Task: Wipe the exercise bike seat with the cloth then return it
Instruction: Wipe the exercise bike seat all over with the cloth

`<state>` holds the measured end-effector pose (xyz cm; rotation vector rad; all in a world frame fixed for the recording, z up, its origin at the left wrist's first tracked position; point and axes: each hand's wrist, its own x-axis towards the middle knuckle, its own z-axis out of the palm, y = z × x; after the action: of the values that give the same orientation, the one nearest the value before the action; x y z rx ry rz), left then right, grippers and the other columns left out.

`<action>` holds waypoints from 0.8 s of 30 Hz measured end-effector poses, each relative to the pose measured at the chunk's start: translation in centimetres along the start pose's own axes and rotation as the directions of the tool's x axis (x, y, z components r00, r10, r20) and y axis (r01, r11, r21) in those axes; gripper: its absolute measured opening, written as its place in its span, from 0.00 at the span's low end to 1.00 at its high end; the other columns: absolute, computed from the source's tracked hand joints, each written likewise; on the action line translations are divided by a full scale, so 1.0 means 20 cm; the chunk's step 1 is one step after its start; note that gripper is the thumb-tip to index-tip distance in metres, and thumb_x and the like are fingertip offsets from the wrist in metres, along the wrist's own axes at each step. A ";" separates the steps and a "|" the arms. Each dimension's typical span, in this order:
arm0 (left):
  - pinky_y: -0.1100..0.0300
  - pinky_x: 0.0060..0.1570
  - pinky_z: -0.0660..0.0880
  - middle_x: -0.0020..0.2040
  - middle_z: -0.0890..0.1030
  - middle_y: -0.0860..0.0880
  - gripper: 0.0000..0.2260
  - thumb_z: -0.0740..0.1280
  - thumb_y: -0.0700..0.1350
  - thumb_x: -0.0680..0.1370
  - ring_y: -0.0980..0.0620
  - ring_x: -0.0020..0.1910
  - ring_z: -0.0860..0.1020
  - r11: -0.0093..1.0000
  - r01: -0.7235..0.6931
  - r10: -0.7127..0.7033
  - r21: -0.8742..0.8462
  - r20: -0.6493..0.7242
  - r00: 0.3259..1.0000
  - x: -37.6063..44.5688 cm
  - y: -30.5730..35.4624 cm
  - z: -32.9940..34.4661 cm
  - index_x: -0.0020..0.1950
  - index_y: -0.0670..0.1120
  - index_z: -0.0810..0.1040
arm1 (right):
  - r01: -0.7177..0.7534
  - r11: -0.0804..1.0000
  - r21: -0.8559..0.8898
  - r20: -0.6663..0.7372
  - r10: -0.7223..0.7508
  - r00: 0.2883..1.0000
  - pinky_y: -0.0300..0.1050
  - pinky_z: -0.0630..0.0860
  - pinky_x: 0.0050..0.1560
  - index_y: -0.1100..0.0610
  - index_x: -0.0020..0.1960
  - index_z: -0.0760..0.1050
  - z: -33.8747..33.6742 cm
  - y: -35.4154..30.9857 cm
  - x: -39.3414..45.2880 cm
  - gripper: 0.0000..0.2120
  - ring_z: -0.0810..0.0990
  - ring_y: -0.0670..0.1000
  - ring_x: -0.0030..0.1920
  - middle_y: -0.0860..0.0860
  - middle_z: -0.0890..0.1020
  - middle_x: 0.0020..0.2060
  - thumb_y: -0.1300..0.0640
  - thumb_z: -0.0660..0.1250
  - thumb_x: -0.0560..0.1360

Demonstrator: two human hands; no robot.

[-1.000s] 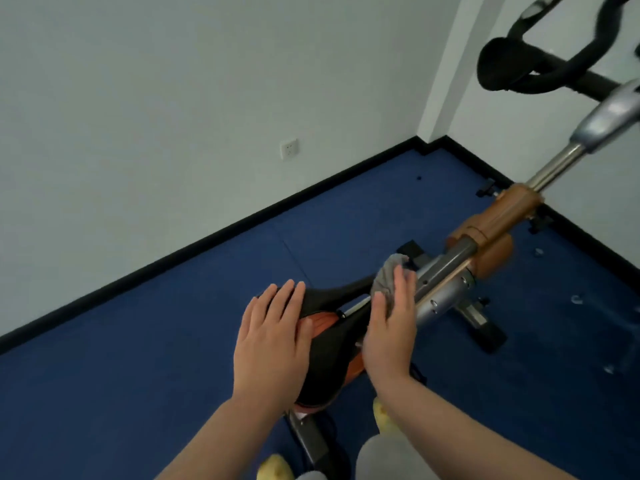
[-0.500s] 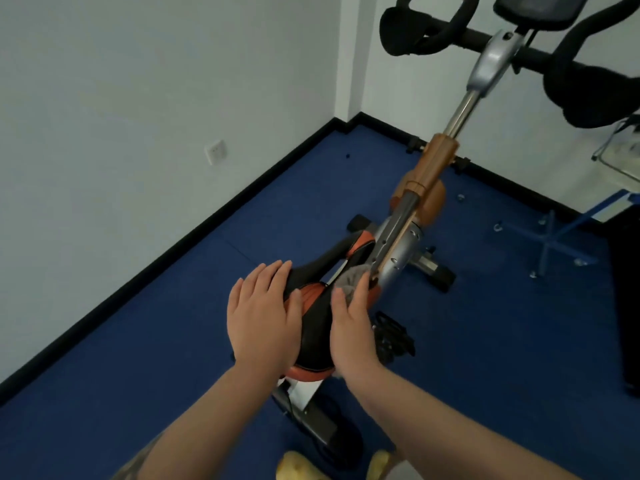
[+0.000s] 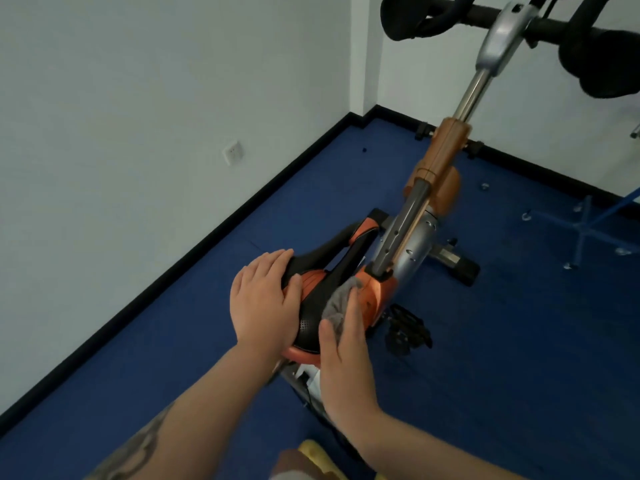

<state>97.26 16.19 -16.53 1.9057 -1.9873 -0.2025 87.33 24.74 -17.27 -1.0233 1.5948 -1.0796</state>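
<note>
The exercise bike's black and orange seat (image 3: 323, 282) sits at the centre of the head view, its nose pointing away toward the frame. My left hand (image 3: 265, 299) lies flat on the seat's left side, fingers together, holding nothing. My right hand (image 3: 346, 355) presses a crumpled grey cloth (image 3: 341, 303) onto the right rear part of the seat; most of the cloth is hidden under my fingers.
The bike's orange and silver frame (image 3: 415, 230) rises to black handlebars (image 3: 519, 26) at the top right. A pedal (image 3: 407, 329) hangs right of the seat. White walls meet at a corner behind; blue floor all around. A blue stand base (image 3: 585, 230) stands at far right.
My right hand has drawn the cloth back from the seat's nose toward its rear right side. The view has swung right and up, bringing the handlebars in. My left hand stays on the seat.
</note>
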 end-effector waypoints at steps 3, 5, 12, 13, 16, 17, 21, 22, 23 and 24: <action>0.55 0.68 0.59 0.65 0.74 0.56 0.18 0.58 0.53 0.77 0.55 0.66 0.68 1.000 -0.001 0.001 -0.008 -0.009 1.000 0.00 0.00 0.00 0.67 0.55 0.70 | 0.009 0.999 0.036 0.023 -0.010 1.000 0.46 0.57 0.74 0.33 0.73 0.36 0.00 0.00 -0.03 0.30 0.50 0.40 0.75 0.38 0.47 0.77 0.45 0.52 0.80; 0.55 0.68 0.59 0.65 0.74 0.56 0.18 0.57 0.54 0.77 0.55 0.66 0.67 1.000 -0.002 0.002 -0.008 -0.008 1.000 0.00 0.00 0.00 0.67 0.55 0.70 | -0.092 0.992 0.091 0.051 0.088 0.995 0.44 0.57 0.73 0.40 0.76 0.40 -0.03 -0.04 0.13 0.29 0.55 0.47 0.75 0.45 0.51 0.77 0.47 0.52 0.81; 0.52 0.70 0.57 0.69 0.71 0.55 0.20 0.55 0.53 0.78 0.54 0.70 0.64 0.999 -0.036 0.036 0.001 0.047 0.998 0.01 -0.01 0.01 0.70 0.53 0.67 | -0.153 0.979 0.134 -0.037 0.159 0.987 0.55 0.55 0.75 0.37 0.75 0.42 0.00 -0.01 0.12 0.27 0.57 0.48 0.75 0.43 0.56 0.76 0.46 0.52 0.81; 0.51 0.71 0.57 0.70 0.69 0.54 0.21 0.54 0.53 0.79 0.53 0.71 0.63 0.998 -0.059 0.058 0.014 0.063 0.996 0.01 -0.02 0.01 0.71 0.53 0.65 | -0.114 0.980 0.163 -0.071 0.127 0.989 0.52 0.56 0.75 0.36 0.75 0.43 0.04 0.01 0.05 0.27 0.57 0.45 0.75 0.41 0.55 0.76 0.47 0.53 0.81; 0.51 0.71 0.56 0.72 0.67 0.53 0.22 0.51 0.54 0.80 0.51 0.72 0.61 0.984 -0.175 0.169 0.044 0.114 0.979 0.01 -0.06 -0.01 0.74 0.52 0.61 | -0.108 0.979 0.175 -0.125 0.131 0.983 0.31 0.61 0.64 0.36 0.75 0.45 0.08 -0.01 0.02 0.27 0.60 0.36 0.68 0.38 0.56 0.74 0.49 0.54 0.81; 0.52 0.70 0.56 0.73 0.66 0.53 0.22 0.49 0.54 0.80 0.51 0.72 0.61 0.971 -0.234 0.225 0.047 0.143 0.964 0.02 -0.09 -0.02 0.74 0.52 0.60 | -0.135 0.976 0.170 -0.129 0.158 0.979 0.31 0.62 0.60 0.38 0.76 0.46 0.07 -0.03 0.07 0.27 0.63 0.36 0.65 0.39 0.59 0.73 0.49 0.54 0.81; 0.54 0.64 0.65 0.70 0.68 0.56 0.23 0.51 0.58 0.79 0.54 0.68 0.64 0.898 -0.417 0.441 -0.142 0.284 0.852 0.15 -0.19 -0.06 0.73 0.54 0.60 | -0.269 0.944 0.192 -0.174 0.303 0.937 0.47 0.66 0.68 0.43 0.76 0.53 0.01 -0.09 0.28 0.24 0.69 0.50 0.68 0.48 0.67 0.72 0.44 0.51 0.81; 0.55 0.58 0.69 0.68 0.69 0.57 0.23 0.53 0.59 0.78 0.55 0.65 0.66 0.878 -0.424 0.476 -0.224 0.308 0.823 0.20 -0.20 -0.07 0.72 0.56 0.61 | -0.261 0.942 0.209 -0.201 0.303 0.932 0.49 0.67 0.68 0.42 0.76 0.56 0.02 -0.10 0.27 0.23 0.70 0.50 0.67 0.48 0.69 0.71 0.44 0.52 0.81; 0.57 0.51 0.70 0.65 0.70 0.58 0.22 0.54 0.60 0.77 0.56 0.62 0.67 0.858 -0.424 0.505 -0.291 0.319 0.802 0.23 -0.21 -0.07 0.70 0.57 0.62 | -0.240 0.945 0.223 -0.239 0.292 0.926 0.47 0.69 0.66 0.40 0.75 0.58 0.04 -0.09 0.24 0.22 0.71 0.49 0.66 0.47 0.71 0.69 0.44 0.52 0.81; 0.59 0.46 0.70 0.63 0.70 0.59 0.21 0.56 0.60 0.77 0.57 0.60 0.69 0.839 -0.430 0.528 -0.333 0.311 0.790 0.25 -0.22 -0.06 0.69 0.58 0.63 | -0.215 0.948 0.233 -0.281 0.278 0.919 0.43 0.71 0.62 0.38 0.73 0.60 0.08 -0.08 0.19 0.20 0.72 0.46 0.64 0.44 0.72 0.67 0.45 0.53 0.81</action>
<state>101.84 11.13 -16.14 1.2075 -2.5014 -0.6984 88.16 20.39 -17.01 -0.5168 1.7685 -1.2368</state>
